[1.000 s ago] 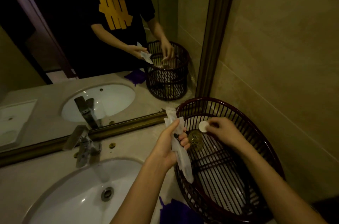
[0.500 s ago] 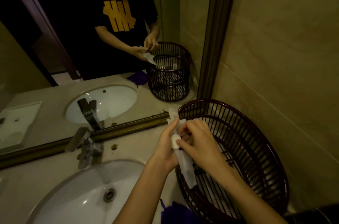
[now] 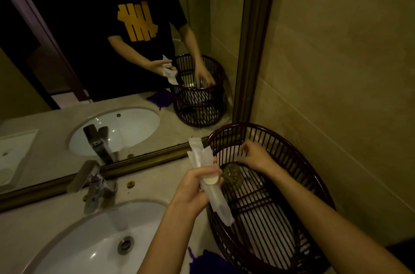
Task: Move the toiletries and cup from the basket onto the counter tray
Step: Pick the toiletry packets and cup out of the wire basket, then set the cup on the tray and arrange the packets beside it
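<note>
**Hands at the basket rim**

Packets (image 3: pixel 208 181) of white toiletries and a small round white piece (image 3: pixel 210 180) are sitting clamped in my left hand (image 3: pixel 193 188), just outside the dark slatted basket (image 3: pixel 292 150) on the table (image 3: pixel 146 179). My right hand (image 3: pixel 253 155) is reaching inside the basket, fingers curled down over a greenish glass cup (image 3: pixel 232 175); whether it is gripping, I cannot tell. Sink (image 3: pixel 89 242) and faucet (image 3: pixel 94 186) are lying to my left, a purple cloth (image 3: pixel 208 262) near the basket's base, the mirror (image 3: pixel 112 49) ahead.

Bathroom: sink (image 3: pixel 94 246), faucet (image 3: pixel 94 186), mirror (image 3: pixel 112 49).
</note>
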